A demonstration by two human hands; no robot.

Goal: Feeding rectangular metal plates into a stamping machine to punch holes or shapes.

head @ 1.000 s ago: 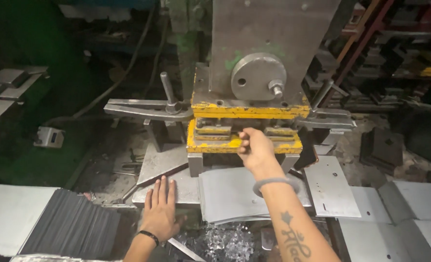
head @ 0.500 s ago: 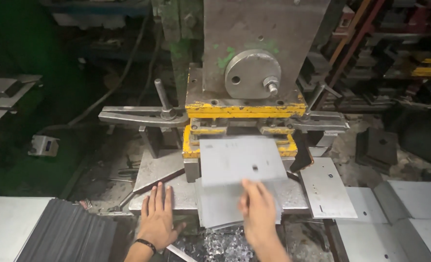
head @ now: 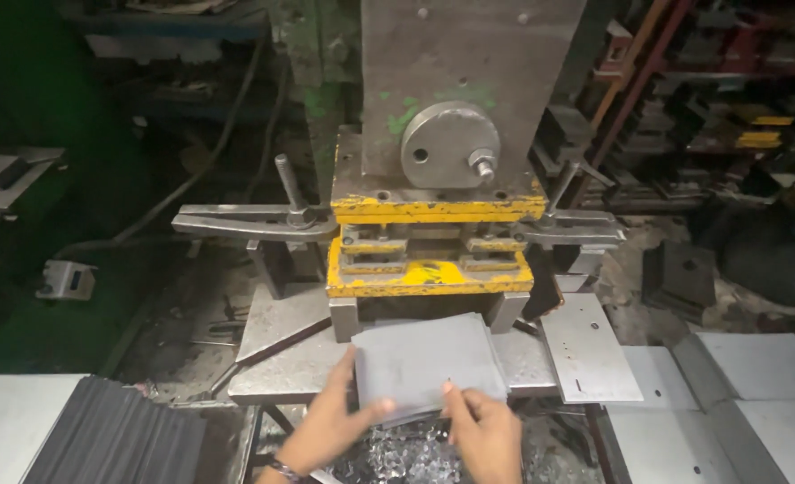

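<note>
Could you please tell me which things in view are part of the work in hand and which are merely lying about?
In hand: grey metal sheet, held by left hand and right hand; yellow press die just behind it.

Lying about: punched plate, stack of dark sheets, small grey block.

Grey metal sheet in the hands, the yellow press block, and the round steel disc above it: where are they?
Grey metal sheet (head: pixel 426 360), head view, middle of its top face.
Yellow press block (head: pixel 429 276), head view, front face.
Round steel disc (head: pixel 446 143), head view, flat face.
</note>
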